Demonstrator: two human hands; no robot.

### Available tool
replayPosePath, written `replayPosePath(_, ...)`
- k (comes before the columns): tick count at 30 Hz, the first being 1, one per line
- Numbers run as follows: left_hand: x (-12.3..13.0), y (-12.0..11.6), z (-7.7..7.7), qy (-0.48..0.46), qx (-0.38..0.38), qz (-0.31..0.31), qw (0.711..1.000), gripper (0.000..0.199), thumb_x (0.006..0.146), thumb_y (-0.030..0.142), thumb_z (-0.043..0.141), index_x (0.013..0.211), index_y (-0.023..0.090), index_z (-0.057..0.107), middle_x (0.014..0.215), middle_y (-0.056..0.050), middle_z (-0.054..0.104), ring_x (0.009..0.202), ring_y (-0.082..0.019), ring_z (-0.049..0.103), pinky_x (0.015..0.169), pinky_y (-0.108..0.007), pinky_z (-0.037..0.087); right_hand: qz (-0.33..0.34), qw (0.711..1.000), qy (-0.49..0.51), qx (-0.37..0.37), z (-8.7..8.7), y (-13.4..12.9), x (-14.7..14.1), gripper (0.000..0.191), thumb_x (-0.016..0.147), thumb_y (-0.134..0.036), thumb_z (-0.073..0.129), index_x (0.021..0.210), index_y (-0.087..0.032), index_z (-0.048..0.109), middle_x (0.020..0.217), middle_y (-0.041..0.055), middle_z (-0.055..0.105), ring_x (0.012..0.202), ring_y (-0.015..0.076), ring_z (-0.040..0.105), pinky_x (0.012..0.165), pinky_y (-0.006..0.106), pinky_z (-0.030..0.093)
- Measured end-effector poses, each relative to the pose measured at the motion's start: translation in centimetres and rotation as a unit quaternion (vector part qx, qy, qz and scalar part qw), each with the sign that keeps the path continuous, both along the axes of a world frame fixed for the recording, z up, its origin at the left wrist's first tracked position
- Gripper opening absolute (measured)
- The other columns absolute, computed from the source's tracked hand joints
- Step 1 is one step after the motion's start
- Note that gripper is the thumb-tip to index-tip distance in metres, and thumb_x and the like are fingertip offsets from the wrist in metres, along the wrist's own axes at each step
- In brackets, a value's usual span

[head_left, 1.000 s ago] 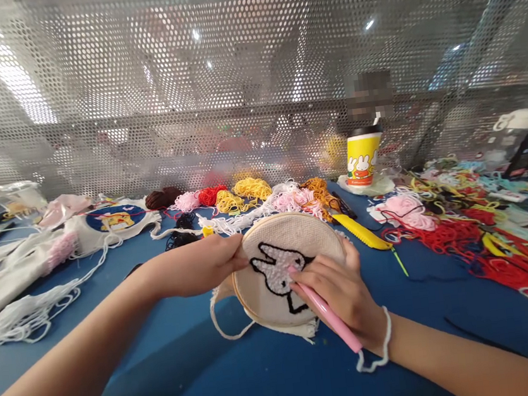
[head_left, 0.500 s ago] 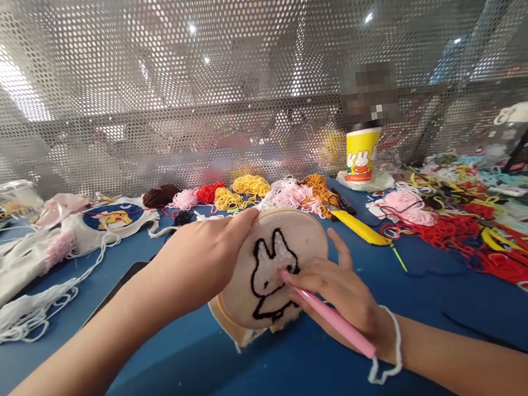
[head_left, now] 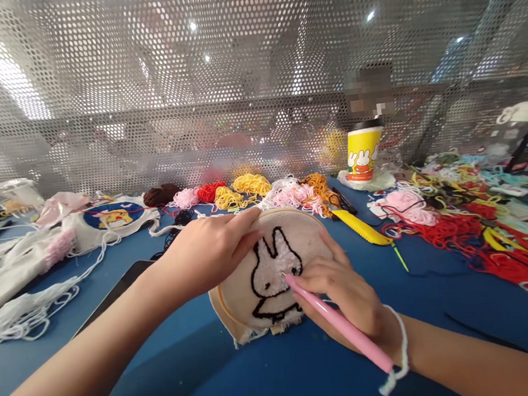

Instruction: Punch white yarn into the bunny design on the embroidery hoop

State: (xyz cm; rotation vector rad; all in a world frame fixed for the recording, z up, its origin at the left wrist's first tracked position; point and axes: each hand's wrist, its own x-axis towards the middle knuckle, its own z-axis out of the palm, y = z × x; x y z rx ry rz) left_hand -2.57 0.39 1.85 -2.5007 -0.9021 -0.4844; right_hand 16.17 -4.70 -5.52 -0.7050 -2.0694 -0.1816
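Note:
My left hand [head_left: 212, 245] grips the upper left rim of a round embroidery hoop [head_left: 231, 306], which stands tilted toward me. Stretched in it is pale cloth with a rabbit [head_left: 274, 263] outlined in black yarn, its head filled with white loops. Between the thumb and fingers of my right hand [head_left: 339, 291] is a pink punch needle [head_left: 343, 325]. The needle's metal tip is at the rabbit's face; whether it touches the cloth I cannot tell. White yarn [head_left: 400, 348] trails from the handle's lower end and loops over my right wrist.
A yellow box cutter [head_left: 363, 228] lies right of the hoop. Yarn skeins [head_left: 250, 187] line the back beside a paper cup [head_left: 363, 151]. Tangled yarn [head_left: 457, 220] covers the right side. At left lie another embroidered piece [head_left: 116, 218], white yarn [head_left: 33, 310] and a dark flat object [head_left: 113, 294].
The punch needle's tip has drawn back from the cloth, so its metal now shows. My right hand and the handle have moved slightly down and right.

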Motion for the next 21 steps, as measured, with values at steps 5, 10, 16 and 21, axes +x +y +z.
replayPosePath(5, 0.09, 0.23, -0.06, 0.006, -0.007, 0.014, 1.0, 0.029, 0.085, 0.026, 0.03, 0.096, 0.012, 0.052, 0.065, -0.007, 0.066, 0.052, -0.018, 0.062, 0.044, -0.025, 0.043, 0.011, 1.0, 0.013, 0.012, 0.08, -0.24, 0.06, 0.017, 0.069, -0.004, 0.05, 0.082, -0.015, 0.047, 0.065, 0.0004, 0.056, 0.06, 0.0111, 0.052, 0.089, 0.056, 0.03)
replayPosePath(10, 0.1, 0.24, -0.01, 0.014, -0.008, 0.016, 1.0, 0.029, 0.085, 0.026, 0.03, 0.096, 0.012, 0.052, 0.065, -0.007, 0.067, 0.052, -0.017, 0.061, 0.043, -0.024, 0.043, 0.023, 0.999, 0.026, 0.002, 0.02, -0.29, 0.37, 0.019, 0.067, -0.004, 0.048, 0.081, -0.015, 0.045, 0.062, -0.001, 0.052, 0.056, 0.0101, 0.049, 0.085, 0.055, 0.034)
replayPosePath(16, 0.11, 0.29, 0.0, 0.015, -0.014, 0.018, 1.0, 0.029, 0.085, 0.026, 0.029, 0.097, 0.012, 0.052, 0.066, -0.007, 0.067, 0.053, -0.018, 0.062, 0.044, -0.025, 0.043, 0.038, 0.998, 0.044, -0.011, -0.07, -0.29, 0.61, 0.017, 0.067, -0.007, 0.047, 0.08, -0.017, 0.045, 0.061, -0.0013, 0.05, 0.056, 0.0106, 0.048, 0.084, 0.054, 0.035)
replayPosePath(21, 0.08, 0.32, -0.06, 0.017, -0.013, 0.02, 1.0, 0.029, 0.084, 0.026, 0.03, 0.097, 0.012, 0.052, 0.064, -0.007, 0.066, 0.053, -0.018, 0.062, 0.044, -0.025, 0.043, 0.047, 0.997, 0.057, -0.031, -0.31, -0.4, 0.8, 0.019, 0.065, -0.006, 0.048, 0.08, -0.017, 0.045, 0.062, -0.0018, 0.049, 0.056, 0.01, 0.047, 0.084, 0.053, 0.035)
